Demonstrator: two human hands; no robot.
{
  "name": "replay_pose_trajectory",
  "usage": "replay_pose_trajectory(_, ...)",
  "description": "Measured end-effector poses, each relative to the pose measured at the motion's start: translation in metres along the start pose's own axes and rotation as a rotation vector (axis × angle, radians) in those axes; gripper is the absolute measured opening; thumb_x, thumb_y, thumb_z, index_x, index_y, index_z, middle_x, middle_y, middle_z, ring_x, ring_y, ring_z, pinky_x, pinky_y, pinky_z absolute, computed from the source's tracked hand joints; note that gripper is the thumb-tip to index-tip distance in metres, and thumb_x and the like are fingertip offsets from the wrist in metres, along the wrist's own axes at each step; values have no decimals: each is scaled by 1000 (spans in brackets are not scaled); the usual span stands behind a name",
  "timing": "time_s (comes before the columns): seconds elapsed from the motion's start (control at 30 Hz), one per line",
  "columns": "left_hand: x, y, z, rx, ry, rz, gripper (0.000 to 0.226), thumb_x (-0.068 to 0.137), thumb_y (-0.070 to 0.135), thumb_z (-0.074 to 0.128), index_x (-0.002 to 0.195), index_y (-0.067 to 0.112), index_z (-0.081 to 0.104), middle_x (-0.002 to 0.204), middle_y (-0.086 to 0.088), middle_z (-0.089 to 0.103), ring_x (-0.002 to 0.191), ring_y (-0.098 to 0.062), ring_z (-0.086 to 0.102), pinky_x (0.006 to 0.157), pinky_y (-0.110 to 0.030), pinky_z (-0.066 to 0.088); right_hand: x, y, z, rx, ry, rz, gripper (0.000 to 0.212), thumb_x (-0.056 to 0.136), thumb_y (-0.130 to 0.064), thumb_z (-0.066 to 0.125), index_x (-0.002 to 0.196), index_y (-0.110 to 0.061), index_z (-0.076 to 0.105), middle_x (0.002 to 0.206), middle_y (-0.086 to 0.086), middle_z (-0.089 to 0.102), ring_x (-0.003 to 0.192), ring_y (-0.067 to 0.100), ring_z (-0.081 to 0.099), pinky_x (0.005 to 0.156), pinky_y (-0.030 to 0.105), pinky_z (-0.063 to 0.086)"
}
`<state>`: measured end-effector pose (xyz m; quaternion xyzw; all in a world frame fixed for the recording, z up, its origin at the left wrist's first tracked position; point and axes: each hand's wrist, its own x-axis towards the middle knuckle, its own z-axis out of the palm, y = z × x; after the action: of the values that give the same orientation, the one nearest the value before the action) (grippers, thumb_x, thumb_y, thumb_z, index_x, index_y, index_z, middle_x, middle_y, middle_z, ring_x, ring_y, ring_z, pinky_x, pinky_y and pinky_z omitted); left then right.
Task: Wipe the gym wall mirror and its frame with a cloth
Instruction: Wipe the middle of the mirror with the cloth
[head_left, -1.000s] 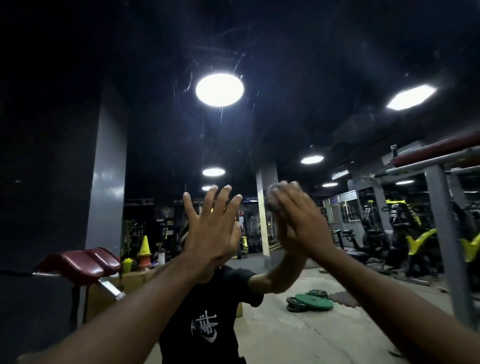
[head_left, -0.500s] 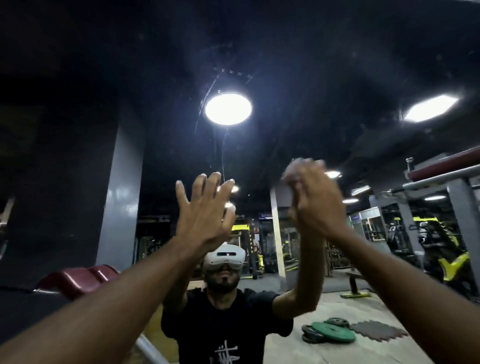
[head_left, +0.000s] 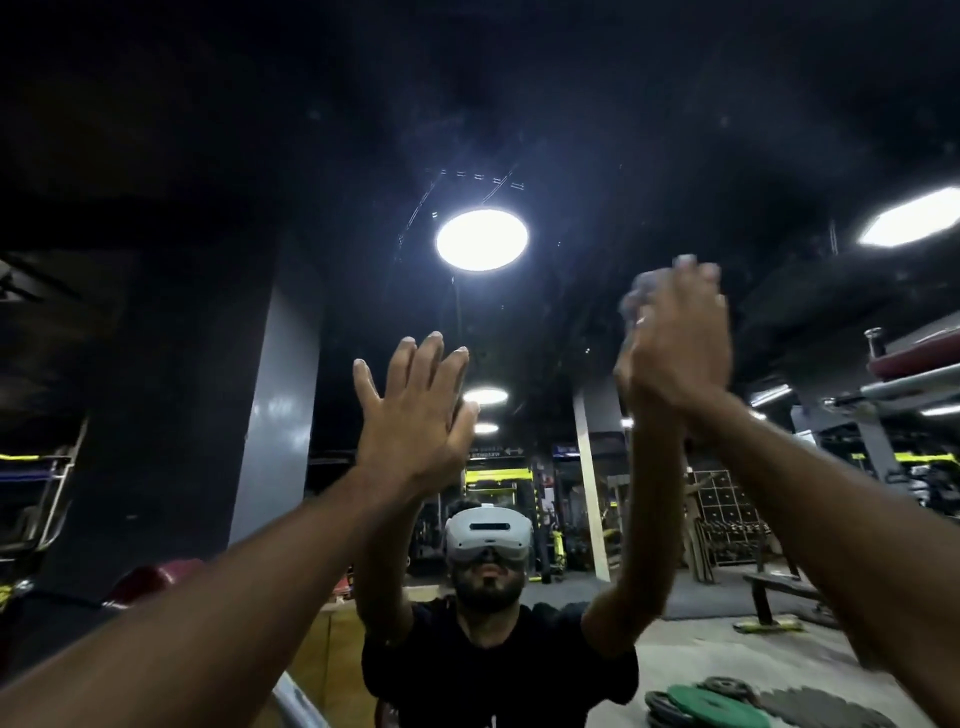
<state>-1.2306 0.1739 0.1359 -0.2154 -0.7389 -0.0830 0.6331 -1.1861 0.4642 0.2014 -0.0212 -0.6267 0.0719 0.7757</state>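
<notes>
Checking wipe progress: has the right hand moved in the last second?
Yes: right hand rose, from far below the round light to nearly level with it.

- Wall mirror (head_left: 545, 322): upright and fills most of the view. Its glass reflects a dim gym and bright ceiling lamps.
- Cloth (head_left: 640, 299): pale grey, bunched, motion-blurred. It is pressed against the glass under the right hand (head_left: 675, 353), high on the mirror's right part, with only its upper-left edge visible.

Dark gym, black ceiling (head_left: 623, 104) w/ big round light (head_left: 482, 240) up top, hex light (head_left: 909, 218) far rt. Grey pillar (head_left: 275, 426) on left, yellow rack (head_left: 491, 475) in bg, green plates (head_left: 717, 706) on concrete floor (head_left: 691, 654) btm rt.
</notes>
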Motion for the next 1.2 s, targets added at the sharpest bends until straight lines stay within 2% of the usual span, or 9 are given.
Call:
replay_pose_trajectory(0.1,-1,1,1,-2,-6,-8,67,95,56,25,157,35,14,170,4,3,157,-21,-5,119,-71,-3,8,-32,5,238,62,428,36,91,-29,39,119,-19,58,125,8,56,118,29,55,90,36,47)
replay_pose_trajectory(0.17,-2,3,1,-8,-15,-21,68,95,56,23,159,35,13,170,4,1,157,-21,-7,119,-70,-5,-22,-72,5,287,-14,202,35,94,-29,34,118,-23,58,114,3,57,105,25,60,79,27,47)
replay_pose_trajectory(0.33,-33,25,2,7,-43,48,65,96,52,30,157,31,22,168,0,13,157,-22,3,122,-66,2,-85,-45,-12,190,-339,-509,47,110,-29,40,157,-28,35,164,-5,33,155,20,20,125,42,21)
replay_pose_trajectory(0.47,-75,44,21,53,-89,182,68,95,54,32,157,26,26,168,-5,18,156,-24,10,124,-62,6,-74,43,-36,134,-118,-8,30,98,-13,47,124,-26,54,139,0,51,133,26,43,111,54,40)
replay_pose_trajectory(0.57,-92,48,34,61,-101,150,73,98,54,28,162,23,14,172,-5,1,158,-21,-5,125,-60,3,-124,19,-39,129,-34,260,36,97,-15,47,133,-18,48,128,6,50,114,22,49,98,45,48)
replay_pose_trajectory(0.8,-95,63,35,50,-109,179,70,96,50,34,160,25,22,171,-6,12,157,-24,4,122,-65,10,-165,39,-44,125,-339,-489,61,102,-29,49,160,-25,27,164,3,33,150,29,32,117,51,37)
replay_pose_trajectory(1.0,-95,85,43,49,-111,138,66,93,50,37,155,27,31,167,-5,21,155,-27,13,120,-69,11,-154,68,-58,118,-70,277,56,92,-4,55,144,-21,44,145,2,45,133,27,43,110,48,43)
replay_pose_trajectory(1.07,-85,90,37,-13,-80,142,68,94,50,35,156,24,30,164,-4,24,154,-26,19,124,-60,11,-170,40,-55,153,-131,58,50,91,-6,57,136,-28,49,136,-7,45,121,18,46,104,39,45)
replay_pose_trajectory(1.2,-31,121,32,-22,-61,240,67,98,47,34,160,22,24,168,-4,18,156,-23,13,126,-54,13,-153,64,-53,171,-303,-313,55,101,-34,42,155,-27,39,161,-1,37,151,21,27,117,45,30)
